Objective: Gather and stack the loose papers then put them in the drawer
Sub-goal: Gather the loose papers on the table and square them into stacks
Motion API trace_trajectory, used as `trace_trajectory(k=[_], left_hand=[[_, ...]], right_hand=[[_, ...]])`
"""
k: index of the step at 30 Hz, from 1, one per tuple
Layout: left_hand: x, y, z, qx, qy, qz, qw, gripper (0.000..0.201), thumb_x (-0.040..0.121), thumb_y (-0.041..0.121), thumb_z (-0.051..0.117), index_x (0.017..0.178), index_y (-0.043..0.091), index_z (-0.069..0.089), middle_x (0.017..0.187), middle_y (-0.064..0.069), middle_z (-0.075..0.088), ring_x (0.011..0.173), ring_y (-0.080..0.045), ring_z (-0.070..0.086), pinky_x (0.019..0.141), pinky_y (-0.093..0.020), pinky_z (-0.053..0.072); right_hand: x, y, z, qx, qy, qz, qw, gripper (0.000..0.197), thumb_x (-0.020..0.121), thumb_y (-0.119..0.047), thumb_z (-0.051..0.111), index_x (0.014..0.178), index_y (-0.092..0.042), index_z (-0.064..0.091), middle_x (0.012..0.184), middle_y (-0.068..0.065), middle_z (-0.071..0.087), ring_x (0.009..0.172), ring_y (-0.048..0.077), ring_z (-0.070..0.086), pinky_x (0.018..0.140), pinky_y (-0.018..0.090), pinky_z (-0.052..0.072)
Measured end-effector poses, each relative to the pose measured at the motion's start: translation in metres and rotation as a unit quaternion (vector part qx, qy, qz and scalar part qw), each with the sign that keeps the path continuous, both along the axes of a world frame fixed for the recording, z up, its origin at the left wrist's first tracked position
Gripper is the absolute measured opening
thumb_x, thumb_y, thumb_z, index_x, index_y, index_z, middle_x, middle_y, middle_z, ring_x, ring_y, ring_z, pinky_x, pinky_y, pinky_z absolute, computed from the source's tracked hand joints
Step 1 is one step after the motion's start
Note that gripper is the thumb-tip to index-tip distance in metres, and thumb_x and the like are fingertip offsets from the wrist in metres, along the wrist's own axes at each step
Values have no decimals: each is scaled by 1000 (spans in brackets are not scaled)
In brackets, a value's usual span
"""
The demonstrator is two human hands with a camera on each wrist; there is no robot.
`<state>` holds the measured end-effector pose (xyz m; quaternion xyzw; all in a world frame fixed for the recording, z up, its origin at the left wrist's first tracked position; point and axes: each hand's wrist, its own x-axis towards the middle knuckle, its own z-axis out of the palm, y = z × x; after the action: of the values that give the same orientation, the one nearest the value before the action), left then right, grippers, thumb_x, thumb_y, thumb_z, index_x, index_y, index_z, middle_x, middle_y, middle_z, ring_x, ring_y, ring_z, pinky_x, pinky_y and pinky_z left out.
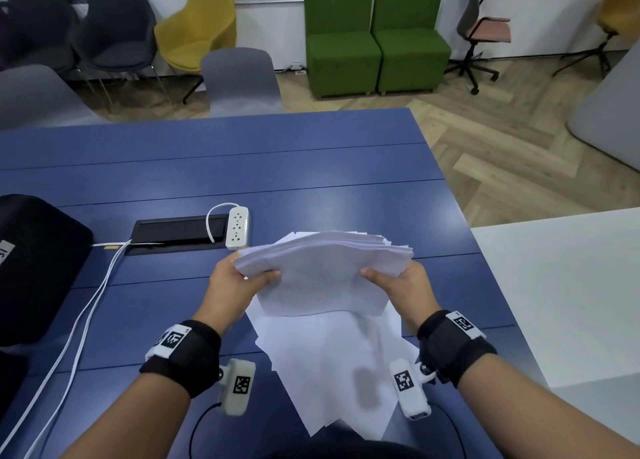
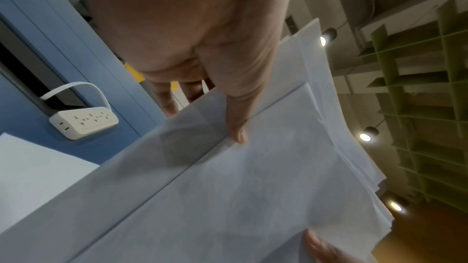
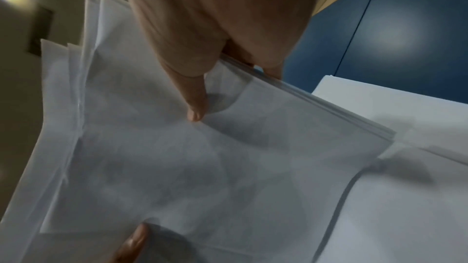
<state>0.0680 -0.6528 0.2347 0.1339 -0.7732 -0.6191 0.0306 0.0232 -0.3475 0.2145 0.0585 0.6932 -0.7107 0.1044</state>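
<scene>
A sheaf of white papers [image 1: 322, 271] is held up on edge above the blue table [image 1: 242, 168], its sheets fanned unevenly at the top. My left hand [image 1: 239, 278] grips its left side, thumb on the near face [image 2: 238, 127] and fingers behind. My right hand [image 1: 398, 282] grips the right side the same way, thumb pressing the front sheet [image 3: 195, 107]. More loose white sheets [image 1: 339, 372] lie spread on the table under the sheaf, reaching the near edge. No drawer is in view.
A white power strip [image 1: 237, 227] lies beside a black cable hatch [image 1: 180, 232] just beyond the papers. White cables [image 1: 79, 320] run down the left. A black bag [image 1: 34, 268] sits at far left. A white surface [image 1: 561, 296] adjoins the table's right.
</scene>
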Motion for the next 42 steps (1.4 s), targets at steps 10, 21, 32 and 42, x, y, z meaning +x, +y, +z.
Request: trace_trajectory(k=[10, 21, 32, 42], left_hand=[[-5, 2, -9, -41, -19, -22, 999, 25, 83, 4, 89, 102, 17, 80, 92, 8, 80, 84, -9, 71, 69, -15, 52], [-5, 2, 3, -20, -32, -47, 998, 43, 83, 7, 91, 122, 15, 76, 106, 6, 83, 92, -1, 77, 80, -25, 62], [-1, -3, 13, -2, 23, -43, 999, 39, 83, 8, 91, 117, 19, 78, 114, 5, 82, 107, -9, 76, 92, -26, 58], [0, 7, 18, 25, 37, 5, 999, 30, 87, 8, 88, 113, 20, 80, 109, 4, 83, 103, -12, 77, 90, -29, 60]], right_hand=[[-5, 0, -3, 16, -5, 42, 999, 37, 85, -4, 86, 120, -14, 77, 116, 3, 81, 113, 26, 76, 108, 54, 54], [-2, -1, -9, 15, -32, 45, 998, 36, 80, -1, 88, 114, -10, 79, 110, 3, 83, 109, 25, 77, 96, 40, 62], [-4, 5, 3, 11, 14, 49, 999, 32, 83, -5, 88, 113, -12, 78, 110, -3, 82, 101, 13, 78, 89, 27, 61], [-1, 1, 10, -2, 38, 35, 999, 29, 88, -6, 83, 115, -14, 79, 110, 0, 83, 104, 17, 78, 89, 28, 62]])
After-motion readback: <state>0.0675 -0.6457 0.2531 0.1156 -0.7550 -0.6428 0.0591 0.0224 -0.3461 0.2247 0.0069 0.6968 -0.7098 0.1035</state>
